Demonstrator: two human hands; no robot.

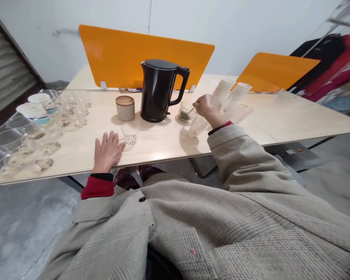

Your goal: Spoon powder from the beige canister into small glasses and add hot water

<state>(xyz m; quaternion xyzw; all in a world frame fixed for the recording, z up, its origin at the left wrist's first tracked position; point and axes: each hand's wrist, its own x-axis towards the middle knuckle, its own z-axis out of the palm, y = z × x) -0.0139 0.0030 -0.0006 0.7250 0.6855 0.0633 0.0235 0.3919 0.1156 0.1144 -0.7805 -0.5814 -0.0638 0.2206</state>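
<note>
My left hand [107, 152] lies flat on the table near its front edge, fingers spread and holding nothing. Its thumb is beside a clear plastic cup [130, 134] with a few dark bits at the bottom. My right hand [207, 105] is closed around the thin handle of a small spoon [192, 109]. The spoon's lower end reaches into a small glass bowl [186, 112] of green, leaf-like pieces; its tip is hard to make out. Below my right hand leans a stack of clear plastic cups [198, 126].
A black electric kettle [156, 91] and a wooden-lidded canister [125, 109] stand behind. Stacked paper cups [239, 92] are to the right. Many clear cups [36, 149] and two paper cups crowd the left end. Orange dividers [119, 54] line the back of the table.
</note>
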